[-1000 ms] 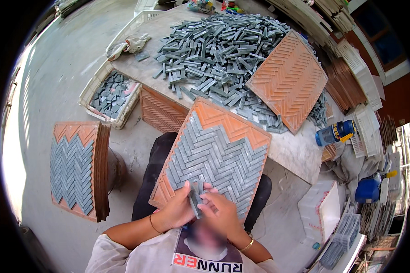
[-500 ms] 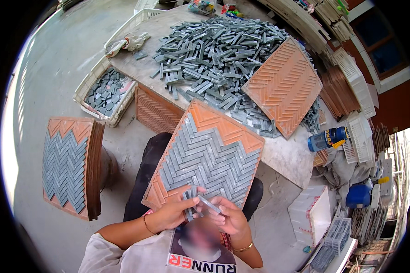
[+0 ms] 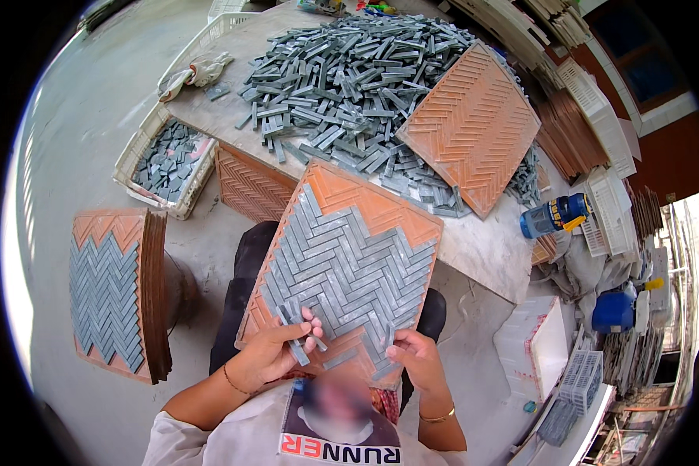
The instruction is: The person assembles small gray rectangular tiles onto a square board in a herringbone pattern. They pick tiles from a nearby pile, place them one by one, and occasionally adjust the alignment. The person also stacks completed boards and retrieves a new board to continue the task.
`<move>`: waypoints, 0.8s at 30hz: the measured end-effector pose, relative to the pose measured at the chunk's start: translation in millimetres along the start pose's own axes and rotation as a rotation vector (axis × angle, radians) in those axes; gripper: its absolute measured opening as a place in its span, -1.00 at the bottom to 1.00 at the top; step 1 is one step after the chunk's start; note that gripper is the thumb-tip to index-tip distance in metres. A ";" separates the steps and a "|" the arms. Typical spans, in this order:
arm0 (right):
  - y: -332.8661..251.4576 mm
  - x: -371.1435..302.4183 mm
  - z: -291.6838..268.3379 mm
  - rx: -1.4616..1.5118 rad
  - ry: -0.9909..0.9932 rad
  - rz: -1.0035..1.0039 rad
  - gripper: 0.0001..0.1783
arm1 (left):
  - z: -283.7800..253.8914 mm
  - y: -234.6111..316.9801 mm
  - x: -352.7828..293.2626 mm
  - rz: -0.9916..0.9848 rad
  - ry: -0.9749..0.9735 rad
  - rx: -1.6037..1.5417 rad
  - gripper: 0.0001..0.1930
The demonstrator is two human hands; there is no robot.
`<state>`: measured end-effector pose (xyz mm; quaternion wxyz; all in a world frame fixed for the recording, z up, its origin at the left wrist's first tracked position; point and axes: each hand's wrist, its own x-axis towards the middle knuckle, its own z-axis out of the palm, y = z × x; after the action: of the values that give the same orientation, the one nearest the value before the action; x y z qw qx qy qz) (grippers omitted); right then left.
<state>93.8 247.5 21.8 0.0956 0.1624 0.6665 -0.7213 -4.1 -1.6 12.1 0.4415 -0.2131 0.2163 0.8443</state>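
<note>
Across my lap lies an orange mould board (image 3: 377, 206) with herringbone grooves, mostly filled with grey stone strips (image 3: 342, 272); bare orange shows at its far edge and near corner. My left hand (image 3: 270, 353), over the board's near left side, is closed around several loose grey strips. At the near right edge, my right hand (image 3: 417, 359) pinches one grey strip (image 3: 389, 335) between thumb and fingers, against the laid rows. Whether that strip sits in a groove I cannot tell. A single strip (image 3: 339, 358) lies apart in the bare orange area between my hands.
A large heap of grey strips (image 3: 342, 85) covers the table ahead, with an empty grooved board (image 3: 474, 128) leaning on it. Filled boards (image 3: 105, 291) are stacked at left. A white crate of grey pieces (image 3: 190, 198), a blue bottle (image 3: 555, 216) and a white box (image 3: 532, 342) stand around.
My hands have moved apart. The right hand has carried a strip from beside the left hand to the board's near right edge. The left hand still holds its strips.
</note>
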 end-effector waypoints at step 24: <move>28.6 -30.7 38.7 -1.051 0.259 -0.389 -0.79 | 5.6 1.5 -4.2 -0.157 -0.013 -0.010 -0.84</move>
<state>128.2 204.1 8.6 -0.0533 0.0547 0.9594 -0.2717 -4.1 -2.0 19.2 0.5066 -0.2260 0.1920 0.8096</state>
